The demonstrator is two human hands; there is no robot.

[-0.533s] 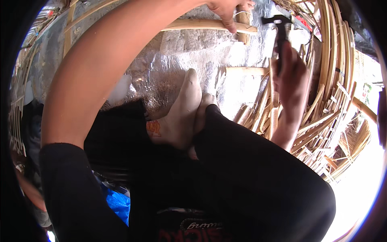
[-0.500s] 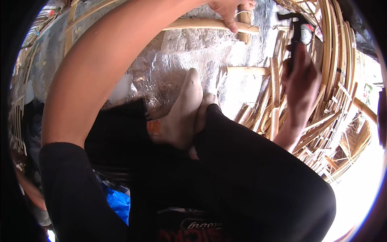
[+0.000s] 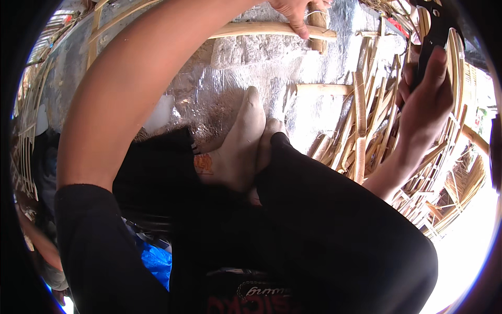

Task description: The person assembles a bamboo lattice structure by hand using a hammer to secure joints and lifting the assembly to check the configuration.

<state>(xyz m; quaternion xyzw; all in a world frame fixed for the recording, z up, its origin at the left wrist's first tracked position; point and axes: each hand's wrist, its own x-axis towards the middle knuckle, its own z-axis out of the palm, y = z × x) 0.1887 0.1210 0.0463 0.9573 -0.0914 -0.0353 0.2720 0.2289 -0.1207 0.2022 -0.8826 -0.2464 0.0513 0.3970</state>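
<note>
At the top, my left hand (image 3: 293, 11) grips a pale wooden strip (image 3: 261, 29) near its right end, thumb down on its edge; some fingers are partly cut off by the frame. The strip crosses a short upright wood piece (image 3: 317, 34) there. Raised at the upper right, my right hand (image 3: 426, 94) is closed round the handle of a black hammer-like tool (image 3: 436, 31), whose top runs into the dark rim. My bare feet (image 3: 243, 125) rest together on a silvery foil sheet (image 3: 204, 86).
Split bamboo strips (image 3: 360, 125) lie heaped at the right, with long curved ones behind my right hand. A flat grey block (image 3: 246, 51) sits below the wooden strip. Blue plastic (image 3: 157, 264) shows at lower left. Another person's arm (image 3: 44, 248) appears at the left edge.
My right hand has swung the black tool up and to the right, away from the wooden strip. My left hand stays on the strip, which has hardly shifted.
</note>
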